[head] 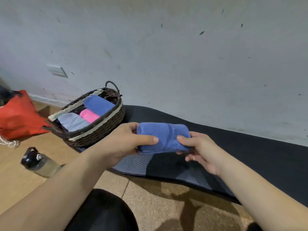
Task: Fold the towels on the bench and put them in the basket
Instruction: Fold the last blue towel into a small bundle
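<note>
At the left end of the black bench (233, 147) stands the wicker basket (100, 130), already holding a grey, a pink and a blue folded towel. Just right of it, the left hand (123, 144) and right hand (200, 152) each pinch an end of a folded blue towel (164, 137), held above the bench's front edge. Judged step: folding complete, transfer pending; the next move calls for carrying it leftward into the basket's remaining gap without unfolding.

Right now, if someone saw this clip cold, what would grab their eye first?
The folded blue towel, held at centre between the left hand and right hand above the dark mat. Next, the wicker basket to the left, already holding blue, pink and grey towels, with a red bag beyond it at the left edge.
</note>
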